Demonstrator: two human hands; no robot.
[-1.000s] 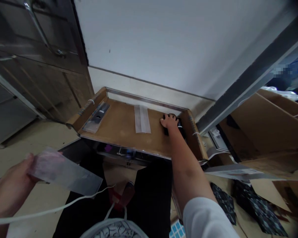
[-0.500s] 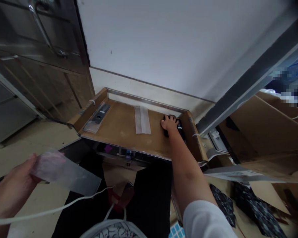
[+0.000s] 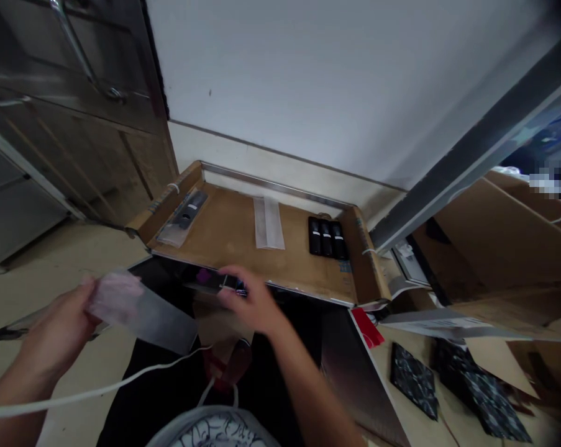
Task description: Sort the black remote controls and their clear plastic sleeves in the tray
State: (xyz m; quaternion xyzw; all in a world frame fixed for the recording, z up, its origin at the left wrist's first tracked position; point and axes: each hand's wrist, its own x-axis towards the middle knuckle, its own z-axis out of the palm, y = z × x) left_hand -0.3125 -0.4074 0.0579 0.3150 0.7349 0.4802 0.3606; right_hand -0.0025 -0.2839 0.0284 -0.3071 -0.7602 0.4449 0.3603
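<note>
A clear plastic sleeve (image 3: 161,320) hangs from my left hand (image 3: 70,320), whose fingers are closed on its pinkish, bunched upper end. My right hand (image 3: 252,301) reaches to the front edge of the cardboard-lined tray (image 3: 224,217), thumb and forefinger apart. Between them shows a small dark object (image 3: 231,283) with a light edge, in the gap below the tray; whether they touch it I cannot tell. Three black cylindrical items (image 3: 327,239) with white labels lie side by side at the tray's right. A flat clear sleeve (image 3: 268,223) lies mid-tray. Another clear sleeve (image 3: 182,218) with a dark item inside lies left.
A white cable (image 3: 135,379) crosses in front of my lap. Behind the tray stands a white wall panel (image 3: 284,81), with a metal door handle (image 3: 82,56) at upper left. Cardboard boxes (image 3: 494,248) and dark patterned pieces (image 3: 413,379) are to the right.
My right hand has left the black items and moved left and toward me to the tray's front edge, uncovering them. My left hand and its sleeve have shifted slightly right.
</note>
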